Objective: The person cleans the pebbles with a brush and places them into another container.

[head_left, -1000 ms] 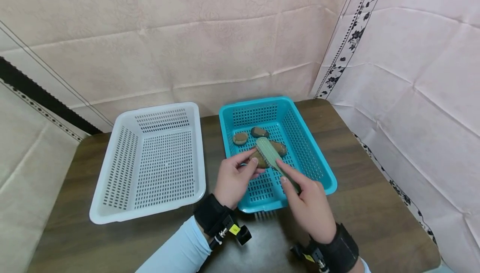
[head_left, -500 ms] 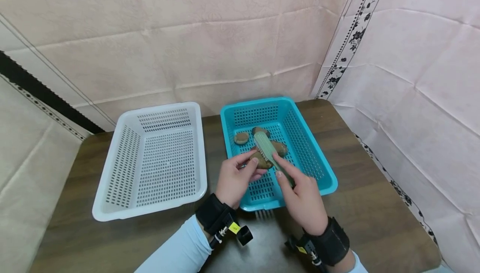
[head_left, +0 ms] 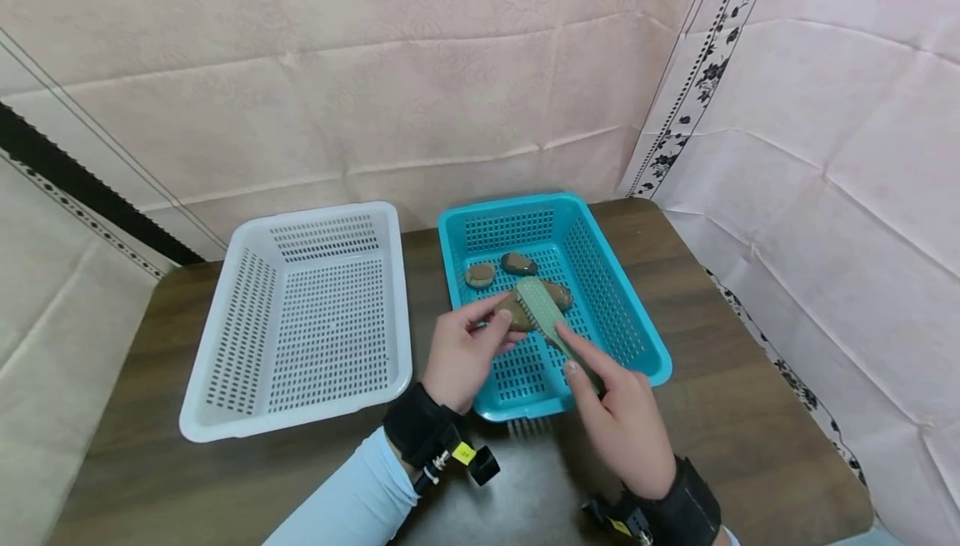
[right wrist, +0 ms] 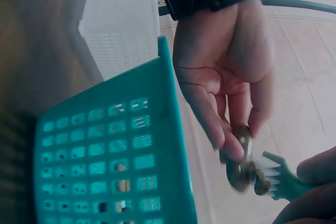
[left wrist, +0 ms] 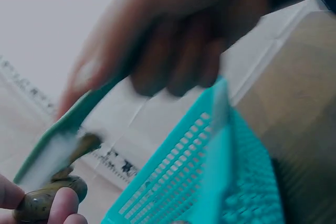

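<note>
My left hand [head_left: 461, 358] pinches a knobby brown root [head_left: 515, 313], which looks like ginger, between thumb and fingers above the blue basket [head_left: 637, 313]. The left wrist view shows lumps and a side branch on the root [left wrist: 42, 203], the branch end blurred. A green brush [head_left: 542, 308] with white bristles is held in my right hand [head_left: 626, 429], index finger laid along its back. In the right wrist view the bristles of the brush [right wrist: 281, 177] touch the root. Two small brown pieces lie on the basket floor, one oval [head_left: 480, 275], one darker [head_left: 518, 263].
Left of the blue basket stands a white perforated basket [head_left: 330, 329]. Both rest on a brown wood-grain table [head_left: 750, 429], with pale patterned cloth [head_left: 450, 96] hanging behind and at the sides. Fork-like metal tines [head_left: 528, 427] show by the blue basket's near rim.
The brush has slid up and left along the root, then back down and right, with the right hand moving along. The left hand and root have shifted slightly left.
</note>
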`<state>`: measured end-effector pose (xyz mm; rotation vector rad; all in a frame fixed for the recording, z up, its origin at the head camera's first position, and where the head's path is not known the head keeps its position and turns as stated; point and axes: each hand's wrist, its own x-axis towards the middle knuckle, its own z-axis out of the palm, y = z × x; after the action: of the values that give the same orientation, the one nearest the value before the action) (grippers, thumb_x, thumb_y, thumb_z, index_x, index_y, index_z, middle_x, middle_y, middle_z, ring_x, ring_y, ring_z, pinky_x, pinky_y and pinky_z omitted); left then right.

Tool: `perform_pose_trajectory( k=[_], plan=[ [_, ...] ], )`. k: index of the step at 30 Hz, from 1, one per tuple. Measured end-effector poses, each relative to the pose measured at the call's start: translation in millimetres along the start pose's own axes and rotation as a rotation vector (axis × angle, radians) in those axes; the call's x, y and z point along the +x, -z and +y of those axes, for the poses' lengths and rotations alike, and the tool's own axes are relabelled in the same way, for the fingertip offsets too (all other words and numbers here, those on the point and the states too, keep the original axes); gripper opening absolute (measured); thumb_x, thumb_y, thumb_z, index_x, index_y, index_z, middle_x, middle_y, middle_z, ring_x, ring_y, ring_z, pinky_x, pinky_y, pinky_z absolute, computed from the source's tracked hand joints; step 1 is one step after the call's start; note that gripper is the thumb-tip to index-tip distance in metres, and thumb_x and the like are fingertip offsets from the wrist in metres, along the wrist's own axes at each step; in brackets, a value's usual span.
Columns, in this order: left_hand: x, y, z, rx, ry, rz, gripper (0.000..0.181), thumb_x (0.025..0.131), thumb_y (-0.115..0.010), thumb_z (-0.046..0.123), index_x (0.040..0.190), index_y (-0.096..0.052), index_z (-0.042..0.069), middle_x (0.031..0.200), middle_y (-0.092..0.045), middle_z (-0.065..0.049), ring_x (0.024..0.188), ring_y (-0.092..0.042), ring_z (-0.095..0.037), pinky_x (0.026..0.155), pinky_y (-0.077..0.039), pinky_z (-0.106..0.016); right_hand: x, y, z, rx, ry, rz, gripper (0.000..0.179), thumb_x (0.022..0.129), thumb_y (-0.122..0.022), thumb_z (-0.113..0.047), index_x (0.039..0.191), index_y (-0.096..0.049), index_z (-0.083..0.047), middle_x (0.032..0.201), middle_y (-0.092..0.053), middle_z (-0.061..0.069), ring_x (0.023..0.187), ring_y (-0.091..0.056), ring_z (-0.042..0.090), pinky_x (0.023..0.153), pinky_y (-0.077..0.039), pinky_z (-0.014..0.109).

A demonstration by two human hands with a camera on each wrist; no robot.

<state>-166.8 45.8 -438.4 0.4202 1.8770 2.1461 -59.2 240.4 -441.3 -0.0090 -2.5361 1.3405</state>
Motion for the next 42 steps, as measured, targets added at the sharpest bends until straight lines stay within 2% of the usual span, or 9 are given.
perform_pose_trajectory(
  k=[5, 9, 15, 19, 23, 28, 31, 39, 42],
  plan=[
    [-9.7, -10.6, -5.1, 0.073, -0.055, -0.068, 0.039, 0.111, -0.062, 0.005, 0.15, -0.063, -0.004, 0.132, -0.073, -0.024, 0.102, -0.08, -0.036, 0.093, -0.065, -0.036, 20.1, -3, -5, -0.025, 0.038, -0.003, 0.042, 0.115, -0.061, -0.027, 0.158, -0.063, -0.024, 0.054, -0.034, -0.008, 0.041, -0.034, 0.014, 0.041, -0.034, 0.034],
    [-8.8, -10.8, -4.4, 0.065, -0.041, -0.052, 0.039, 0.112, -0.061, 0.006, 0.15, -0.063, -0.003, 0.127, -0.073, -0.023, 0.102, -0.079, -0.037, 0.092, -0.065, -0.035, 25.3, -5, -7, -0.032, 0.017, -0.008, 0.042, 0.115, -0.061, -0.029, 0.157, -0.063, -0.025, 0.055, -0.035, -0.006, 0.041, -0.036, 0.017, 0.041, -0.034, 0.034],
    [3.0, 2.9, 2.5, -0.001, 0.035, 0.04, 0.038, 0.113, -0.06, 0.008, 0.15, -0.064, 0.0, 0.126, -0.073, -0.022, 0.099, -0.08, -0.026, 0.091, -0.065, -0.035, 6.7, -6, -1, -0.041, 0.005, -0.01, 0.044, 0.115, -0.062, -0.028, 0.159, -0.061, -0.029, 0.053, -0.034, -0.011, 0.039, -0.033, 0.013, 0.04, -0.035, 0.033],
    [7.1, 6.7, 4.2, -0.02, 0.042, 0.063, 0.037, 0.113, -0.06, 0.007, 0.15, -0.065, 0.0, 0.126, -0.072, -0.022, 0.097, -0.08, -0.022, 0.091, -0.065, -0.035, -5.9, -1, 0, -0.04, -0.028, -0.008, 0.045, 0.114, -0.064, -0.024, 0.158, -0.061, -0.031, 0.053, -0.034, -0.013, 0.038, -0.034, 0.012, 0.039, -0.036, 0.033],
    [3.8, 0.6, 0.7, 0.007, 0.02, 0.015, 0.038, 0.112, -0.061, 0.006, 0.15, -0.064, -0.001, 0.126, -0.073, -0.022, 0.099, -0.08, -0.028, 0.092, -0.065, -0.037, -2.9, 2, 0, -0.048, -0.012, -0.01, 0.045, 0.115, -0.063, -0.024, 0.159, -0.061, -0.03, 0.053, -0.033, -0.012, 0.038, -0.033, 0.012, 0.038, -0.035, 0.033],
    [-7.1, -14.4, -6.6, 0.037, -0.014, -0.091, 0.039, 0.112, -0.062, 0.004, 0.15, -0.063, -0.004, 0.129, -0.074, -0.024, 0.103, -0.078, -0.042, 0.092, -0.065, -0.037, 17.7, 1, 2, -0.048, 0.01, -0.008, 0.043, 0.115, -0.061, -0.028, 0.158, -0.062, -0.028, 0.053, -0.035, -0.009, 0.038, -0.035, 0.016, 0.039, -0.034, 0.034],
    [-10.5, -18.8, -8.6, 0.028, -0.006, -0.107, 0.038, 0.112, -0.061, 0.005, 0.149, -0.063, -0.005, 0.127, -0.074, -0.024, 0.102, -0.079, -0.039, 0.091, -0.065, -0.036, 25.5, 0, 3, -0.038, -0.009, -0.019, 0.043, 0.116, -0.06, -0.029, 0.158, -0.062, -0.027, 0.054, -0.036, -0.006, 0.04, -0.038, 0.019, 0.04, -0.034, 0.035],
    [-0.7, -3.1, -3.5, 0.013, 0.0, 0.012, 0.038, 0.112, -0.06, 0.005, 0.149, -0.064, -0.001, 0.12, -0.073, -0.023, 0.098, -0.08, -0.03, 0.09, -0.066, -0.037, 1.9, -3, 1, -0.018, -0.014, -0.03, 0.045, 0.115, -0.062, -0.025, 0.16, -0.06, -0.029, 0.054, -0.035, -0.011, 0.038, -0.034, 0.013, 0.039, -0.036, 0.033],
    [0.5, 0.8, -0.7, 0.004, -0.002, 0.022, 0.037, 0.113, -0.06, 0.007, 0.149, -0.065, -0.001, 0.12, -0.071, -0.023, 0.097, -0.08, -0.026, 0.092, -0.065, -0.038, -9.0, -3, 0, -0.013, -0.015, -0.025, 0.046, 0.115, -0.063, -0.023, 0.16, -0.06, -0.031, 0.054, -0.035, -0.013, 0.039, -0.033, 0.01, 0.04, -0.037, 0.031]
  ],
)
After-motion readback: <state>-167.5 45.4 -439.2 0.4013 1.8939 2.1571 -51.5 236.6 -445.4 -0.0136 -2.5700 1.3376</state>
